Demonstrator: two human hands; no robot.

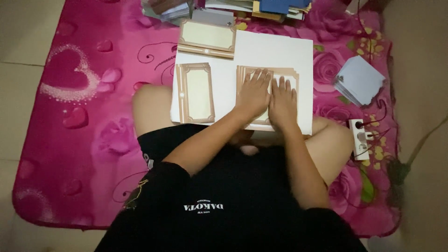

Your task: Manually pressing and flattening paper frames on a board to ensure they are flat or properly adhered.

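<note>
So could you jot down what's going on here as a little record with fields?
Setting: person seated cross-legged on a pink floral rug
Work surface: white board resting across the knees
Left hand: pressed flat on a tan bordered card
Right hand: flat beside it on the same card
Other cards: one upright card at left, one wide card above
Nearby: pale blue paper stack, white power strip, paper pile at top

1. Pink floral mat (84, 140) on tiled floor (21, 37) carries everything.
2. White board (275, 51) lies near mat's far edge.
3. Pale blue card stack (360, 79) and white power strip (360, 138) sit along right edge.
4. Mixed paper pile (233, 9) at far edge.
</note>
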